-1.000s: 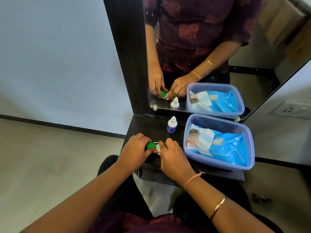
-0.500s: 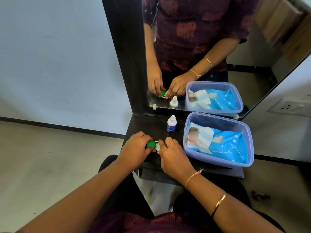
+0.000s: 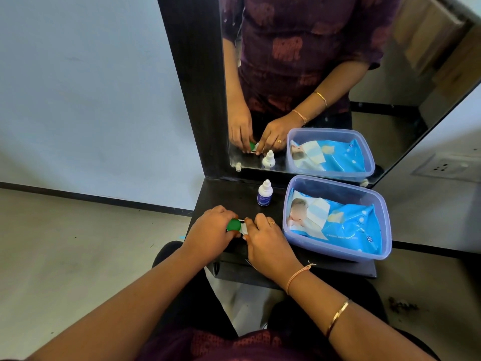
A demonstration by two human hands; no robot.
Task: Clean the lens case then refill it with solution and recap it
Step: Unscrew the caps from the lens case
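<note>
**At the mirror bench: cap work on the lens case**

A narrow dark bench (image 3: 229,196) stands below a wall mirror (image 3: 390,113), and both hands meet at its near edge. The left hand (image 3: 208,230) curls its fingers round the green cap (image 3: 233,225). The right hand (image 3: 268,238) pinches the white side of the lens case (image 3: 243,228), holding it low over the bench. Beyond them the solution bottle (image 3: 264,194) stands upright and capped, and a tub (image 3: 335,250) with a blue wipes pack (image 3: 346,225) sits to the right. This looks like twisting the cap, though which way cannot be told. If opening, cleaning comes next: a wipe from the tub.
</note>
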